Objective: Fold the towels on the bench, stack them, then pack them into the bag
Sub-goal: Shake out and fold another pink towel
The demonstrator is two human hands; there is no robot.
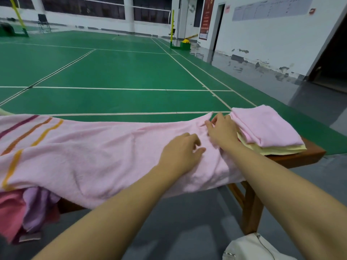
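Head view: left hand [181, 149] pressing pink striped towel [90, 152] flat on wooden bench [293, 156], fingers loosely spread; right hand [222, 129] pinching its edge beside folded towel stack [266, 128].

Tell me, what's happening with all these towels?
A person is folding towels on a wooden bench beside a badminton court. A big pink striped towel lies spread along it. The left hand rests on the towel, and the right hand seems to pinch its far end. At the right end sits a stack already folded: a pink towel on a yellow towel. More unfolded towels hang at the left. A white bag waits on the floor.
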